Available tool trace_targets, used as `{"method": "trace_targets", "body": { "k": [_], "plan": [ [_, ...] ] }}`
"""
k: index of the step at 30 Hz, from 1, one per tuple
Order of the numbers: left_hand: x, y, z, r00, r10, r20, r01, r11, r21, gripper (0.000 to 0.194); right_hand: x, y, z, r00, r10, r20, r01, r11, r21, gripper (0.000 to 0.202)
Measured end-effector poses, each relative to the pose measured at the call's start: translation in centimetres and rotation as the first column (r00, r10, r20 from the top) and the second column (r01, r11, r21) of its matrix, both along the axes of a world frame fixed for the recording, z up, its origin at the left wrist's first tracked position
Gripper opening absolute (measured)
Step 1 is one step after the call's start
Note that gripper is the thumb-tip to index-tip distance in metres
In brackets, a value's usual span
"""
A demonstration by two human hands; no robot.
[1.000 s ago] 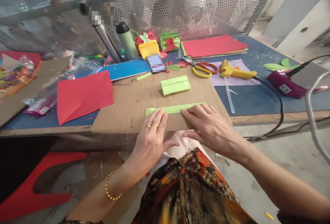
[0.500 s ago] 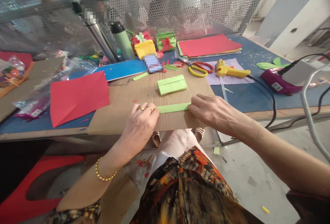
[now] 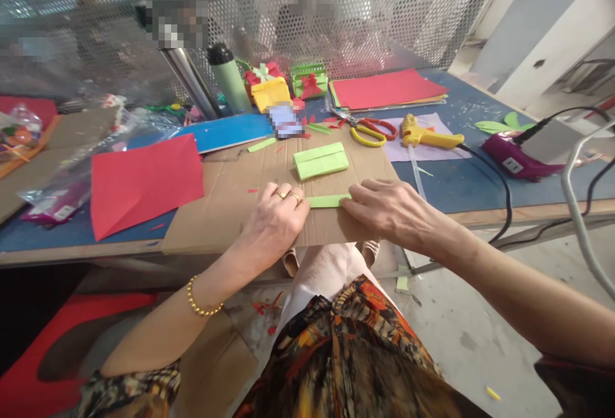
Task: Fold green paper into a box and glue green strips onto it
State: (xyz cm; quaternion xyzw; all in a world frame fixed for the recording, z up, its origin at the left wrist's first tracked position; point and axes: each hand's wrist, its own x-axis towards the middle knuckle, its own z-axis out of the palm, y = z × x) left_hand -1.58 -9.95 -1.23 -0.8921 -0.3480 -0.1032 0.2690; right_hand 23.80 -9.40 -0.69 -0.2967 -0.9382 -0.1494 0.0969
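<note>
A narrow light green paper strip (image 3: 327, 201) lies on the brown cardboard (image 3: 230, 203) near the table's front edge. My left hand (image 3: 281, 216), wearing two rings, has its fingers closed on the strip's left end. On the right end, my right hand (image 3: 384, 209) is closed too, with its fingertips pressed on the paper. Only the middle of the strip shows between them. Just beyond it rests a folded light green paper piece (image 3: 321, 161) on the cardboard.
Scissors (image 3: 369, 136) and a yellow glue gun (image 3: 427, 134) lie at the back right. Red paper (image 3: 148, 181) is at left. Behind stand a green bottle (image 3: 228, 78) and small paper baskets (image 3: 310, 81). A purple power socket (image 3: 519, 155) sits far right.
My left hand has slid to the right along the strip, and my right hand has shifted slightly left. Less of the strip shows between them.
</note>
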Motion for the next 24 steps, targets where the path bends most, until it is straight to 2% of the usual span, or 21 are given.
{"method": "trace_targets", "body": {
  "k": [3,5,7,10,13,17,20,24],
  "plan": [
    [-0.2,0.3,-0.5,0.997,0.010,0.071,-0.009,1.000,-0.018,0.030,0.2,0.5,-0.3,0.999,0.008,-0.049,-0.010,0.999,-0.037,0.020],
    [-0.5,0.6,-0.7,0.986,0.033,0.166,-0.020,0.997,-0.079,0.029,0.3,1.0,-0.5,0.997,0.013,-0.080,-0.018,0.998,-0.062,0.024],
    [-0.8,1.1,-0.6,0.961,0.067,0.268,-0.013,0.980,-0.198,0.026,0.3,1.4,-0.5,0.995,0.014,-0.103,-0.024,0.995,-0.100,0.026],
    [-1.1,1.9,0.0,0.916,0.143,0.376,0.022,0.916,-0.401,0.023,0.2,2.2,-0.5,0.989,-0.039,-0.144,0.012,0.983,-0.184,0.029],
    [-1.1,2.8,0.7,0.895,0.221,0.388,0.029,0.839,-0.544,0.022,-0.1,3.1,-0.4,0.979,-0.139,-0.146,0.096,0.957,-0.272,0.027],
    [-0.8,3.5,1.1,0.875,0.320,0.364,-0.013,0.767,-0.642,0.017,-0.4,4.1,0.0,0.965,-0.242,-0.103,0.184,0.900,-0.395,0.025],
    [-0.7,3.5,1.2,0.843,0.382,0.378,-0.027,0.733,-0.680,0.010,-0.4,4.6,0.1,0.948,-0.268,-0.172,0.154,0.858,-0.489,0.021],
    [-0.7,3.5,1.4,0.832,0.394,0.391,-0.015,0.720,-0.694,0.010,-0.2,4.9,-0.1,0.941,-0.237,-0.241,0.096,0.870,-0.483,0.017]
  ]
}}
